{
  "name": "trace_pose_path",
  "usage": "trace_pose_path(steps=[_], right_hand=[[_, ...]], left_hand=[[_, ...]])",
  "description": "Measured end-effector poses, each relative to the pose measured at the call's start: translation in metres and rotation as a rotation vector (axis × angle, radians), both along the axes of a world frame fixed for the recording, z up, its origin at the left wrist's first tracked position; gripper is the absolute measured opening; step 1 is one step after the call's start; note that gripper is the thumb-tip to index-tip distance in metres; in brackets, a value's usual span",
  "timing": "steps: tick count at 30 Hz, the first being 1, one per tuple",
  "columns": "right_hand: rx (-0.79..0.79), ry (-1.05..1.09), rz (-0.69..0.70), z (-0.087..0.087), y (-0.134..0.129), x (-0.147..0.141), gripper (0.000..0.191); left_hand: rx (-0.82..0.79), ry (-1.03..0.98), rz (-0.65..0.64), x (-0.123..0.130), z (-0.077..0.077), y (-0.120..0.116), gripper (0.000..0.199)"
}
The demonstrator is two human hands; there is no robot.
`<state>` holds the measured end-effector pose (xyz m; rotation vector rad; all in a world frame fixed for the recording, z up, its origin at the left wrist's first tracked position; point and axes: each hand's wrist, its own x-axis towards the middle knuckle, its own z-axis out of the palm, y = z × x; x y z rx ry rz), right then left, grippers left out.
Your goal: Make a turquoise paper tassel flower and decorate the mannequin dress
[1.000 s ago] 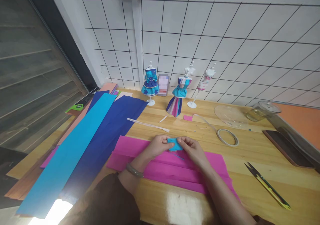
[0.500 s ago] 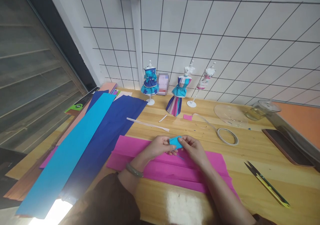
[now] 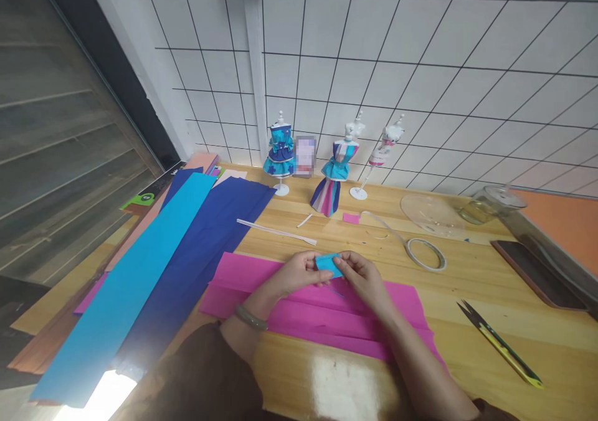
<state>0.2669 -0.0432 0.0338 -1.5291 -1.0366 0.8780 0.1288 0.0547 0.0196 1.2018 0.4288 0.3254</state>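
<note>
A small piece of light-blue crepe paper (image 3: 328, 264) is held between both hands, above a spread pink crepe paper sheet (image 3: 322, 327). My left hand (image 3: 301, 271) pinches its left end between thumb and fingers. On its right end, my right hand (image 3: 359, 273) closes with the thumb on top. A thin dark-blue sliver (image 3: 337, 293) lies on the pink sheet just below the hands. Beyond the hands, a small pink paper piece (image 3: 351, 218) and a roll of narrow tape (image 3: 426, 255) with a loose end rest on the wooden table.
Mini dress forms stand by the wall: a blue dress (image 3: 280, 153), a striped dress (image 3: 335, 172), a white one (image 3: 384, 150). Thread snips (image 3: 499, 344) and a phone (image 3: 537, 274) lie right. Blue paper (image 3: 135, 271) and navy paper (image 3: 205, 246) cover the left. A glass jar (image 3: 490, 206) stands back right.
The light-blue paper looks flatter and straighter between the fingers. Both hands stay in nearly the same place, with only small finger shifts.
</note>
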Motion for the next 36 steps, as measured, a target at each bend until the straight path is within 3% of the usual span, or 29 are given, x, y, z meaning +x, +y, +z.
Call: trace_pose_path(steps=[6,20,36], right_hand=[[0.004,-0.019,0.086,0.001,-0.002,-0.001,0.028],[0.016,-0.009,0.061,-0.005,0.0,0.005,0.029],[0.037,0.108,-0.237,-0.008,0.004,0.011,0.035]], left_hand=[[0.037,-0.002,0.121,0.001,-0.006,0.006,0.033],[-0.008,0.013,0.135,0.001,-0.006,0.007,0.038],[-0.114,0.036,0.345,0.006,-0.003,0.006,0.039]])
